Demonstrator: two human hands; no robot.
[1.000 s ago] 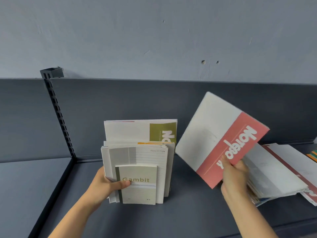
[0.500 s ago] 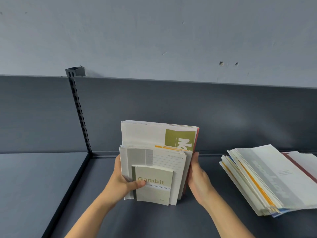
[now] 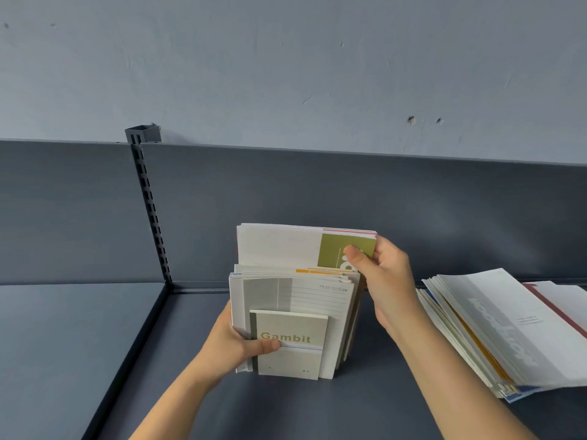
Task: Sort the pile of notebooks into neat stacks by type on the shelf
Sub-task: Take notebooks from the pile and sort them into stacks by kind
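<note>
An upright bundle of notebooks [image 3: 295,300] stands on the dark shelf [image 3: 286,408]. Its front book is a small grey one marked "Gambit" [image 3: 290,347]; behind it is a lined-cover notebook, and tallest at the back are large ones with an olive-green panel [image 3: 333,252] and a red edge. My left hand [image 3: 235,344] grips the bundle's lower left side, thumb on the Gambit cover. My right hand [image 3: 381,281] pinches the upper right corner of the large notebooks. A loose pile of notebooks [image 3: 495,328] lies flat to the right.
The shelf has a dark back panel [image 3: 317,192] and a slotted upright post [image 3: 149,204] at the left. A second shelf section [image 3: 63,344] lies left of the post. A pale wall rises above.
My right hand carried a red-banded notebook from the right pile to the back of the bundle, then rose from the bundle's lower right side to its top right corner. The left hand stayed put.
</note>
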